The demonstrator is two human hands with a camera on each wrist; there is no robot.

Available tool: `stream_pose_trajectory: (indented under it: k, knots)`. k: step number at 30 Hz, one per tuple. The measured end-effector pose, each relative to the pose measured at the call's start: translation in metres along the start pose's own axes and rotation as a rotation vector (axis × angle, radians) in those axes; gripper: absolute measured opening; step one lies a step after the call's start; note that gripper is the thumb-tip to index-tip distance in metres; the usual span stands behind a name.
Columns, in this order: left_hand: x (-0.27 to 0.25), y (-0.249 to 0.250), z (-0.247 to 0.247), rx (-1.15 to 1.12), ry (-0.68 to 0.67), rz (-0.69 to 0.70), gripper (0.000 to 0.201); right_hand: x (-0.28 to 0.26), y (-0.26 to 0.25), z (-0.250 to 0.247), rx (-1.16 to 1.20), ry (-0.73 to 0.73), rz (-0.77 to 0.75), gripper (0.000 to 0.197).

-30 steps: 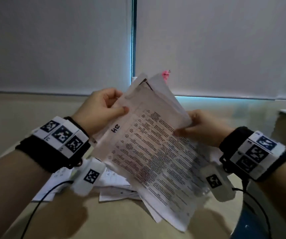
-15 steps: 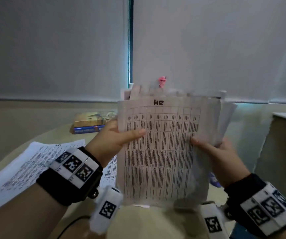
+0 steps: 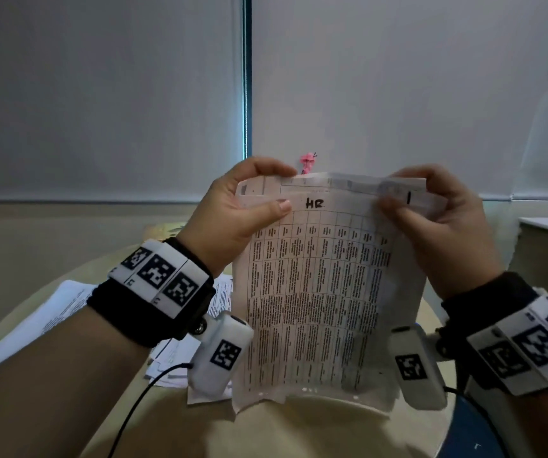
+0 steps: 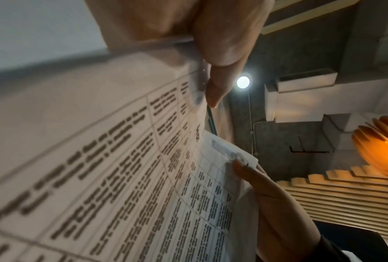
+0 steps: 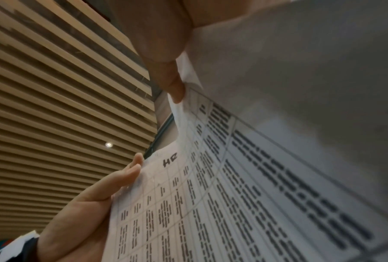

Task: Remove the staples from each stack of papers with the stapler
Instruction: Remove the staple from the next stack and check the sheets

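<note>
Above the table point(image 3: 299, 431), the left hand point(image 3: 233, 213) and right hand point(image 3: 444, 233) pinch the top corners of an upright paper stack point(image 3: 319, 292), apparently checking for staples; next, fetching the unseen stapler.

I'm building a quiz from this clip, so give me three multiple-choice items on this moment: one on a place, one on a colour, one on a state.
1. Where does each hand grip the stack of papers?
A. top corners
B. bottom edge
C. middle of each side

2. What colour is the small flower behind the top edge?
A. yellow
B. pink
C. blue

3. How is the stack held?
A. flat on the table
B. rolled into a tube
C. upright in the air

Key: 1 A, the left hand and right hand pinch the upper corners; 2 B, it shows pink against the grey blind; 3 C, the page marked HR faces the camera above the table.
</note>
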State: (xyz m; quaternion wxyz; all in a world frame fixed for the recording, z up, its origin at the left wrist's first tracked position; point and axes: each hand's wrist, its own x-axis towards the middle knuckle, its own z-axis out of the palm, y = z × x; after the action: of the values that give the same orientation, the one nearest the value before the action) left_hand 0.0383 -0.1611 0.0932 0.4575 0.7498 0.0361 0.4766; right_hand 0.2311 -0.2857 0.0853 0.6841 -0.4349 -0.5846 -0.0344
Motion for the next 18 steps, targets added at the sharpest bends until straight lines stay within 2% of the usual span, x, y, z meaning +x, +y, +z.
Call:
stream_pose_trajectory:
  k: [2,6,8,11,13,16,18]
  knots:
    - [0.002,0.002,0.002,-0.015,0.052,-0.005,0.021,0.003,-0.001,0.0,-0.001,0.008,-0.004,0.027]
    - [0.0,-0.008,0.0,-0.003,0.075,-0.015,0.026,-0.003,0.001,-0.004,-0.048,0.051,-0.016,0.035]
    - [-0.006,-0.015,0.001,-0.007,0.06,-0.043,0.033,-0.01,0.007,-0.008,-0.032,0.031,0.076,0.037]
    - [-0.01,-0.021,0.004,-0.004,0.09,-0.054,0.03,-0.021,0.02,-0.013,0.102,0.004,0.228,0.047]
    - [-0.008,-0.018,0.006,0.008,0.12,-0.037,0.029,-0.023,0.023,-0.014,0.143,0.017,0.262,0.052]
    - [-0.005,-0.006,0.01,0.026,0.111,0.037,0.039,-0.018,0.015,-0.012,0.125,0.045,0.22,0.033]
    - [-0.005,-0.001,0.012,0.028,0.106,0.07,0.037,-0.014,0.012,-0.013,0.104,0.062,0.18,0.033]
